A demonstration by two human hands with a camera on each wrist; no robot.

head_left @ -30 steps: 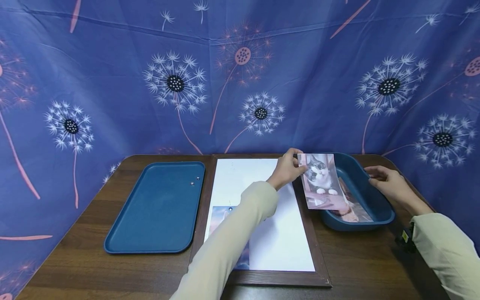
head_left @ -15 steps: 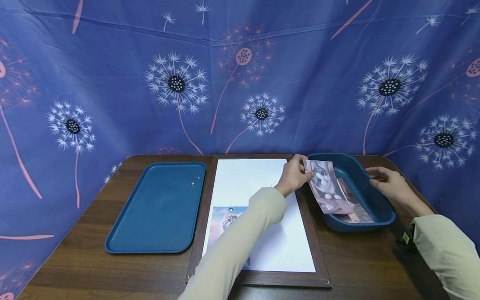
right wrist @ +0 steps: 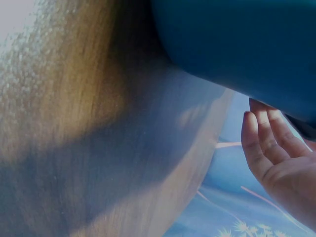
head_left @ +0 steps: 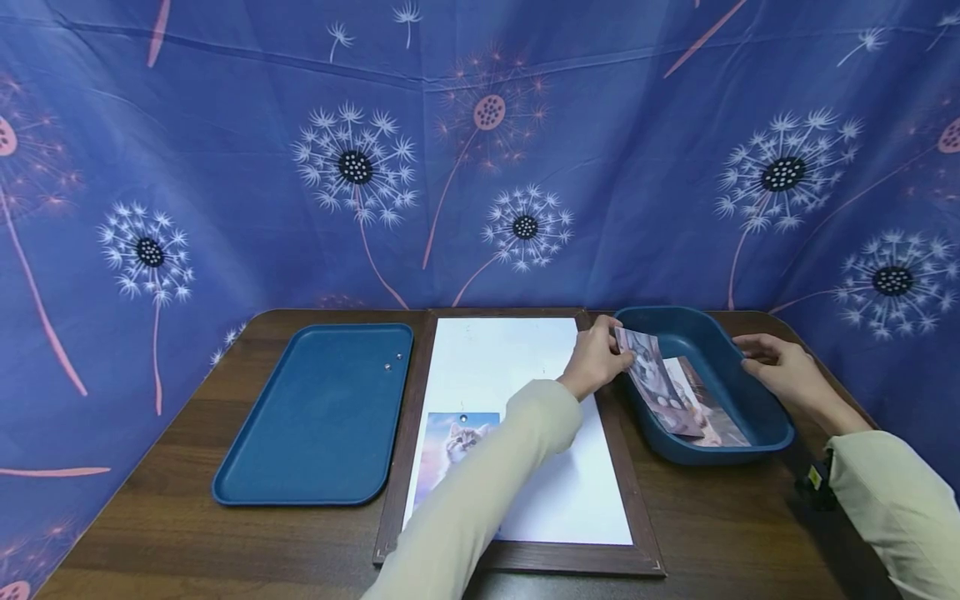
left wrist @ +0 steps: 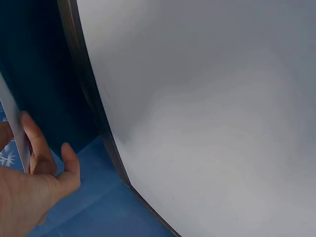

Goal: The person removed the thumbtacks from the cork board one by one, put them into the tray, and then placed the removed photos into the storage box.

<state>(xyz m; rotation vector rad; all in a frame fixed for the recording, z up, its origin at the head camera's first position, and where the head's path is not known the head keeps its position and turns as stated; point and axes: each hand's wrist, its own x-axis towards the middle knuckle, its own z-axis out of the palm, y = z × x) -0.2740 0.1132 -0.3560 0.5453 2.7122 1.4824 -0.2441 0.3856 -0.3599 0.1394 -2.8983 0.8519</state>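
Observation:
My left hand (head_left: 596, 360) pinches a cat photo (head_left: 654, 382) by its upper left edge. The photo tilts over the left side of a blue bin (head_left: 701, 329), its lower end inside. Another photo (head_left: 716, 412) lies in the bin, partly covered. In the left wrist view, the pinched photo (left wrist: 15, 131) appears edge-on between thumb and fingers. My right hand (head_left: 787, 375) touches the bin's right outer side. Nearly straight fingers rest against the blue wall (right wrist: 237, 44) in the right wrist view; the thumb is hidden there.
A white board (head_left: 555, 500) in a dark brown frame lies mid-table, with a kitten photo (head_left: 438, 450) under a small silver ball-like piece (head_left: 463, 418). My left sleeve crosses it. A blue tray (head_left: 315, 417) with small silver pieces (head_left: 387, 367) stands left. A dandelion-print cloth (head_left: 442, 208) hangs behind.
My left hand has moved right and slightly down with the cat photo, which now tips into the bin. More of the photo lying in the bin shows. My right hand stays at the bin's side.

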